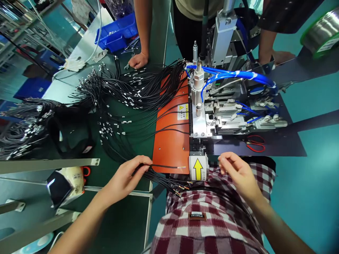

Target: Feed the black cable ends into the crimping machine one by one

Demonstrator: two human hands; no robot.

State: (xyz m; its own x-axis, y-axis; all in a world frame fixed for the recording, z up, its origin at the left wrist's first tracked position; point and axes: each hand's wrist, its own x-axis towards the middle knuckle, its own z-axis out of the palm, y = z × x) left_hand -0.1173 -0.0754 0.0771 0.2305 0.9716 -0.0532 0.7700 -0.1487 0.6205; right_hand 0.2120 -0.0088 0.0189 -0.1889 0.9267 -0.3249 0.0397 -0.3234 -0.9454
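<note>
Red-and-white checked cloth [201,234] nearest, over the person's lap, small dark label on it. Left hand [129,176] at near edge of orange plate [172,150]: thumb and fingers pinched on one black cable [164,166], which points right, its stripped end above the plate's near part. Right hand [238,173] off to the right, well apart from that cable; fingers loosely curled, part-open, gripping nothing. Between the hands, a white block with yellow arrow [198,168] stands just right of the cable end. Loose bundle of black cables [166,181] just below the held one, bare ends over the lap. Several single cables cross the plate to the machine [198,116] on its right; big cable pile [132,88] spreads over green table at left and covers the plate's far part. Blue tubes [238,74] arch over the machine's far side. Red-handled scissors [255,144] lie right of the machine, beyond right hand. Far left: blue bin [116,31]; a co-worker's hand [139,60] rests by the pile, another hand [283,56] far right, near a wire spool [321,33]. Black band [69,130] at left, contents unclear.
</note>
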